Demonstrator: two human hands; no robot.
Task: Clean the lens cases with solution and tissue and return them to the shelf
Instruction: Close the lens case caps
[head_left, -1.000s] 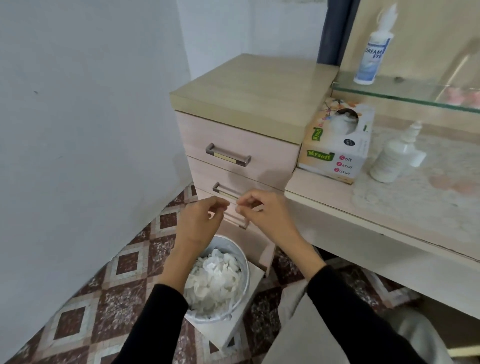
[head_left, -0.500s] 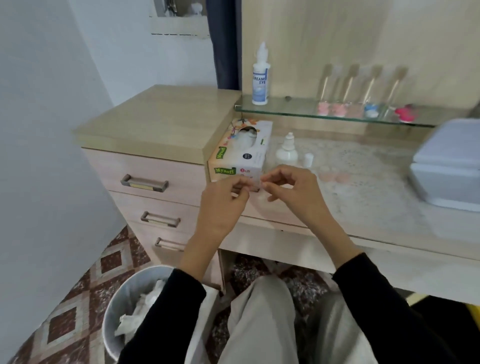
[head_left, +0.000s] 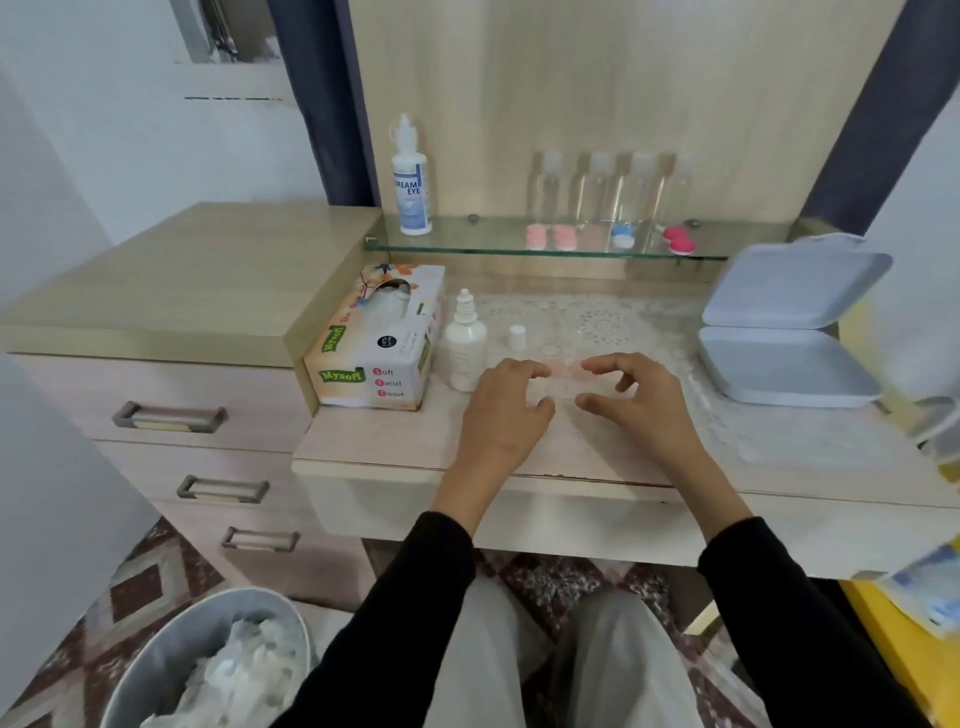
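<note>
The left hand (head_left: 506, 415) and right hand (head_left: 636, 402), back from the bin (head_left: 156, 654), hover with grips loosely spread and empty. Between them, right of the tissue box (head_left: 374, 338), a pale pink lens case (head_left: 563, 370) lies on the tabletop (head_left: 405, 447), likely next for cleaning.

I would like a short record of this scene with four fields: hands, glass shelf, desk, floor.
hands: left hand and right hand above the desk, fingers curled at either side of a pale pink case; contact unclear
glass shelf: solution bottle, pink cases, blue-white case, red case
desk: tissue box, white dropper bottle, its small cap beside it, open grey box
floor: bin with crumpled tissue
</note>
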